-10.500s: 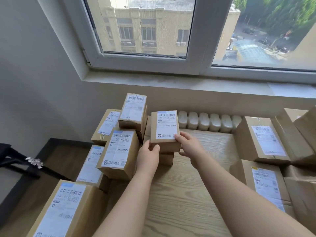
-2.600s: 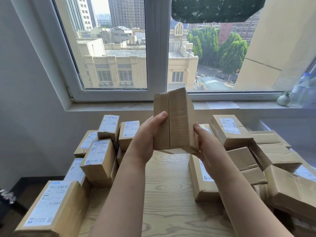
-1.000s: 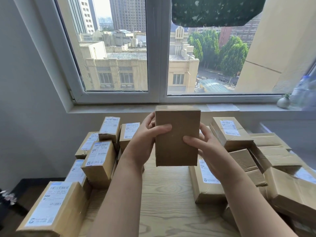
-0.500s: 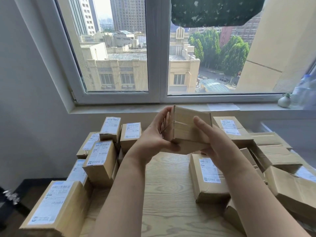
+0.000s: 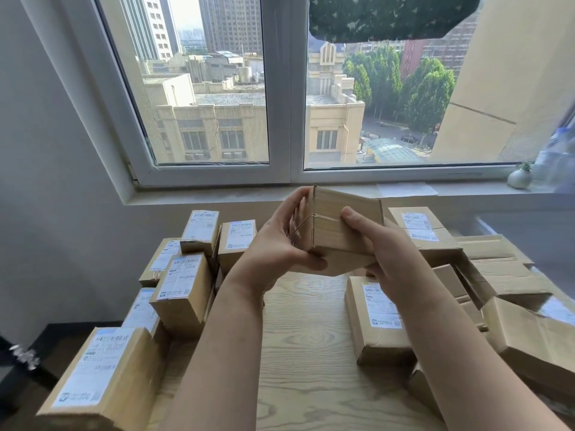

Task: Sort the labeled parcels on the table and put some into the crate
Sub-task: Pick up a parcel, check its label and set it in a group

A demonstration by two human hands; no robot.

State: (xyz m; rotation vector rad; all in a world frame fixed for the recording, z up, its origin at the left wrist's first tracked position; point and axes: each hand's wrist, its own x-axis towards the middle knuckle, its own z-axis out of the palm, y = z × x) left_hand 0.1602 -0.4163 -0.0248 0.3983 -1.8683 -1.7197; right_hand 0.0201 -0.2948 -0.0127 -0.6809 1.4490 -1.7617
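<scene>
Cardboard parcel (image 5: 345,234): held in the air above the table (image 5: 305,343), tilted, plain brown faces toward the camera.
Left hand (image 5: 275,244): fingers curled behind the parcel's left end, thumb under its near edge.
Right hand (image 5: 389,256): grips the right end, fingers over the front face and underneath.
Left pile (image 5: 183,287): labelled boxes stacked, labels up.
Right pile (image 5: 510,275): boxes lying jumbled, one label-up just below the right hand.
</scene>
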